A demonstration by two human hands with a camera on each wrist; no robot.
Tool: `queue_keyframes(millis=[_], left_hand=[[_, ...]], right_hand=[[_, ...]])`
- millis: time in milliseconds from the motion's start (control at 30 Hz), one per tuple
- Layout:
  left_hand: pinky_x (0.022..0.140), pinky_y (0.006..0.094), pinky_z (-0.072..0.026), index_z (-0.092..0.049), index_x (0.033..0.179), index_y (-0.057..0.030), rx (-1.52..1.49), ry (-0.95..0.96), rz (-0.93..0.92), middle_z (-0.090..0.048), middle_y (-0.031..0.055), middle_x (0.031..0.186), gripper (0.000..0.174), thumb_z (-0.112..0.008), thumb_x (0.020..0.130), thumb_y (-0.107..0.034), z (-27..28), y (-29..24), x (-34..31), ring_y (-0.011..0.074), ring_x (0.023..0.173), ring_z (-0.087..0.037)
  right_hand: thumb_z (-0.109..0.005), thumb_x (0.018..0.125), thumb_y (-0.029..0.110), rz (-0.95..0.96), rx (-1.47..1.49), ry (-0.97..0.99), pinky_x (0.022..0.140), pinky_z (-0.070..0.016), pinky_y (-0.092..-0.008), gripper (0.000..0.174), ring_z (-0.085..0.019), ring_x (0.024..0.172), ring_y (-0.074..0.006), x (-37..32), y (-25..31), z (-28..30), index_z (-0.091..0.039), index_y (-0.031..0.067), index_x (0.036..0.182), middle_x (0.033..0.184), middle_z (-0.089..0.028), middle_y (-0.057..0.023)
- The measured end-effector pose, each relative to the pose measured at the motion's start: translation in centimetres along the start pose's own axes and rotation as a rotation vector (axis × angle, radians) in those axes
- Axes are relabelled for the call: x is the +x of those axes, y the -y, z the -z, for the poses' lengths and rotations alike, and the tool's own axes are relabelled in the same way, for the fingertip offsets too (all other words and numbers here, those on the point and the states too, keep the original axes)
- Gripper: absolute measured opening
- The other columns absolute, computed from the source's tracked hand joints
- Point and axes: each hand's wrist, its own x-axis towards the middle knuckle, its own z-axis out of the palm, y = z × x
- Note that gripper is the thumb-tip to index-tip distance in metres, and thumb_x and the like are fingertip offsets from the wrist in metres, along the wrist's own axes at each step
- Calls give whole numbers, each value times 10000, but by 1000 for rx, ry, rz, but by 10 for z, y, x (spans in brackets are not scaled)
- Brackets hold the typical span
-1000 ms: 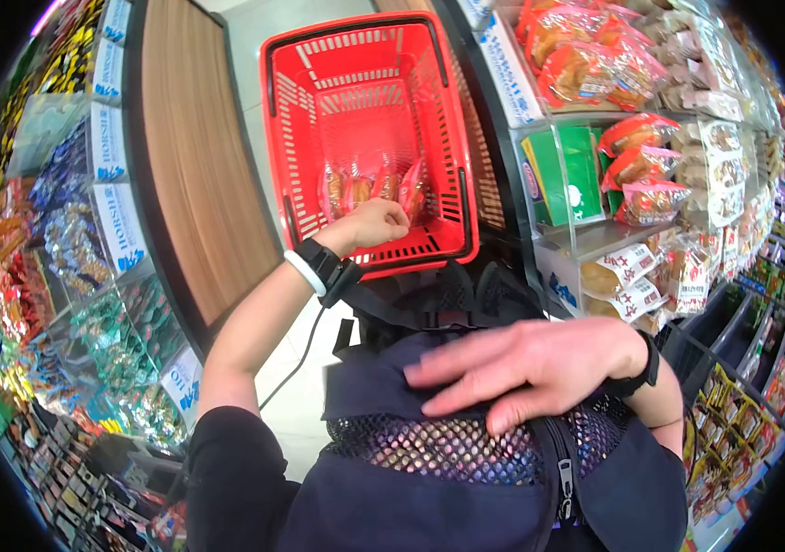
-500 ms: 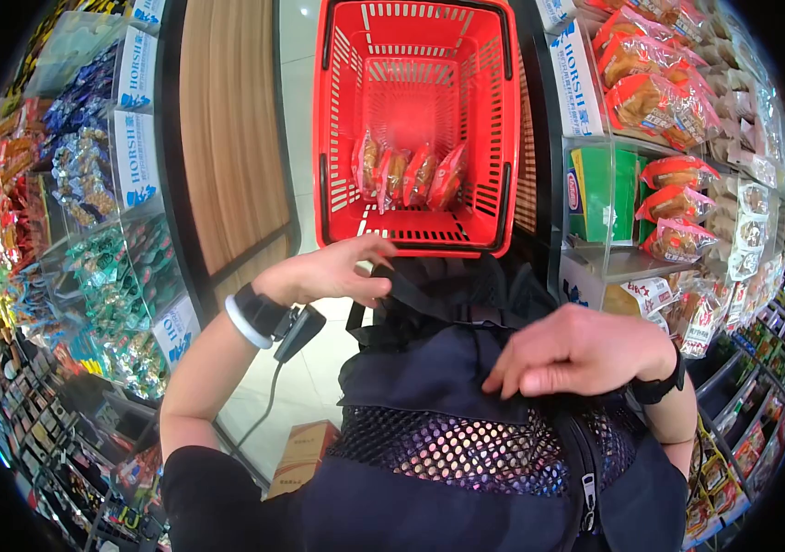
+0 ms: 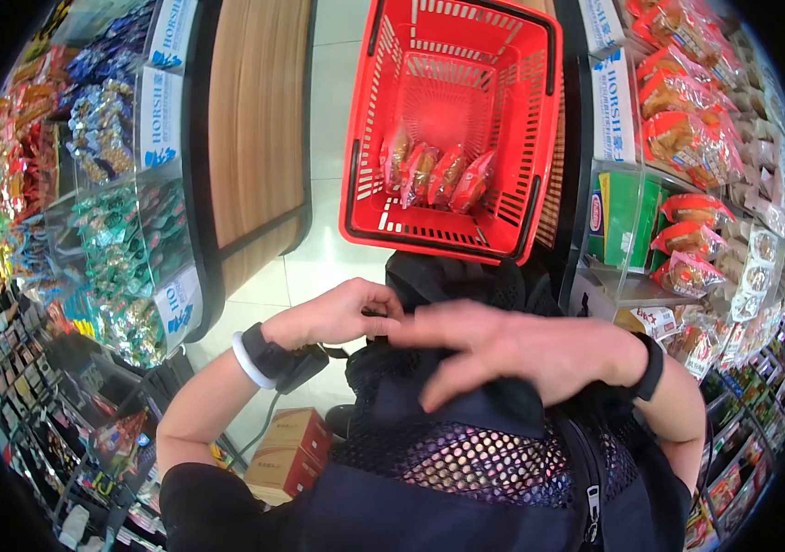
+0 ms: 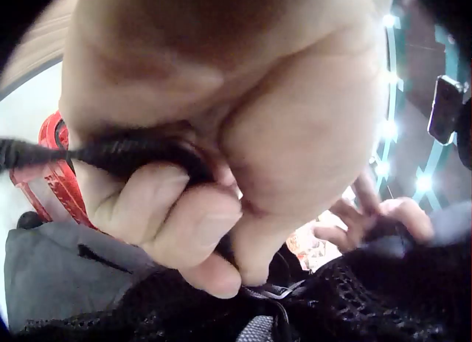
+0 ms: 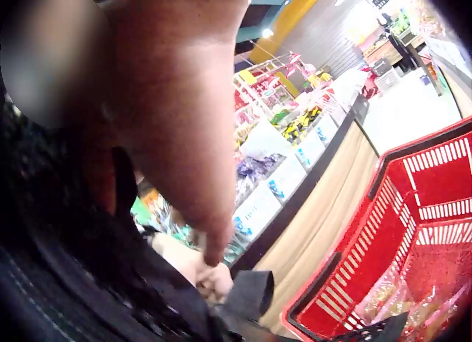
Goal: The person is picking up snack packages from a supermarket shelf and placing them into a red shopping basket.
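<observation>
So we're pinching a black strap (image 4: pixel 125 156) in our left grip (image 3: pixel 332 315), fingers curling round it, right by the black mesh bag (image 3: pixel 484 455) we're wearing up front. Our right grip (image 3: pixel 539 354) is reaching across the bag, kinda blurry, fingers spread, and we're struggling to tell if it's touching anything. Just beyond, a red basket (image 3: pixel 429 235) is sitting with four snack packs (image 3: pixel 447 175) leaning inside.
</observation>
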Motion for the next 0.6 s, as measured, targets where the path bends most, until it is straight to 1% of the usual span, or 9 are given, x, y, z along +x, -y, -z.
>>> queue_keyframes(millis=[67,100,133,333,400,433,467,533,600], left_hand=[[679,250,-472,-596,977,16,68,-31,8,-634,42,838,191,-633,813,-75,-1,-8,-4,103,750,-577],[679,250,-472,-596,977,16,63,-37,7,-634,42,838,191,-633,813,-75,0,-9,-5,103,750,-577],[658,243,-466,-597,964,21,15,-49,35,-630,40,808,182,-634,815,-77,-1,-9,-6,98,725,-571],[582,223,-429,-596,919,16,-91,-11,54,-604,21,701,140,-630,825,-81,4,-1,-2,74,628,-532],[576,218,-423,-593,902,11,-88,4,60,-594,14,685,126,-630,826,-83,4,-3,-1,76,617,-525],[576,218,-423,-593,902,11,-85,5,61,-594,14,685,126,-630,826,-83,4,-3,0,76,617,-525],[565,218,-418,-591,891,8,-65,15,65,-586,8,673,124,-632,827,-90,4,-4,1,72,604,-517],[553,218,-413,-588,881,5,-45,24,68,-579,2,661,124,-633,828,-97,3,-7,3,69,591,-509],[520,216,-400,-584,862,-6,-22,7,134,-566,-9,650,121,-632,833,-114,2,-12,2,61,558,-493]], right_hand=[[-592,603,-79,-212,264,256,1049,-323,-436,637,-394,1258,-305,-10,9,-7,-486,29,1222,1291,-486,-135],[-569,608,-90,-188,217,181,950,-416,-408,572,-478,1147,-348,-13,13,-9,-505,0,1169,1203,-527,-182],[-557,601,-101,-318,258,272,947,-420,-406,576,-475,1150,-336,-13,21,-3,-505,-6,1166,1186,-542,-160],[-534,596,-110,-291,310,163,906,-429,-397,536,-527,1063,-346,-23,17,-6,-521,-15,1124,1105,-583,-152],[-516,627,-106,-350,290,80,872,-447,-381,460,-573,996,-320,-20,12,2,-527,-18,1078,1041,-597,-151],[-530,682,-59,-508,367,21,830,-467,-361,359,-598,941,-293,-15,12,9,-533,-9,1038,995,-597,-149],[-563,752,16,-577,336,-138,790,-481,-354,271,-604,896,-283,-19,-5,3,-540,1,1022,932,-594,-139],[-608,780,102,-723,39,-245,780,-480,-361,307,-602,874,-298,-12,-19,5,-544,-7,1060,907,-599,-153],[-642,774,148,-714,-22,-189,751,-485,-345,347,-602,847,-267,-12,-37,-1,-550,-20,1063,891,-593,-144]])
